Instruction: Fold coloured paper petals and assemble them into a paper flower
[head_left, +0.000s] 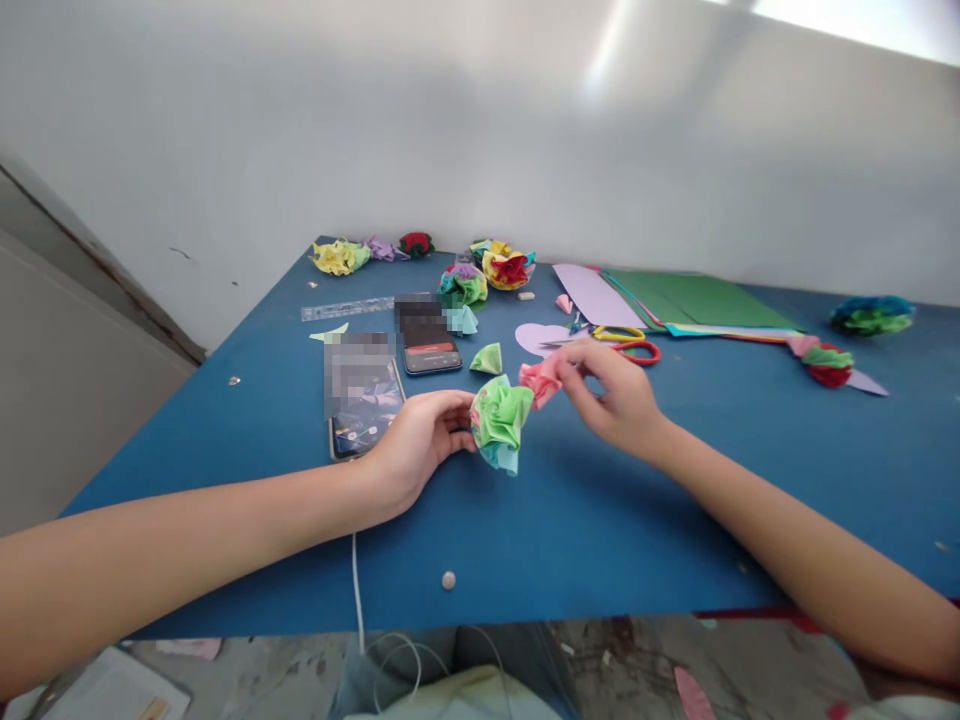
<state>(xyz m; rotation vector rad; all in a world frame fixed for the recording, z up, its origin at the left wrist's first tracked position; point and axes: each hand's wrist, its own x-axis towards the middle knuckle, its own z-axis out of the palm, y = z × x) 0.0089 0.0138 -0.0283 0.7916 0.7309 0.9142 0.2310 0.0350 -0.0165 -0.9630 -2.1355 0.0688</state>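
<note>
My left hand is closed on a crumpled paper flower with green and light blue petals, held above the table's front half. Between the thumb and fingers of my right hand is a pinched pink paper piece. Its near end comes up against the flower's upper right side; whether the two are joined I cannot tell. A folded green paper piece lies just behind the flower. Past my right hand are scissors with yellow and red handles, beside a lilac paper piece.
Two phones lie left of the flower, a white cable hanging over the blue table's front edge. A clear ruler and several paper flowers are farther back. Coloured paper sheets rest at back right, near another flower.
</note>
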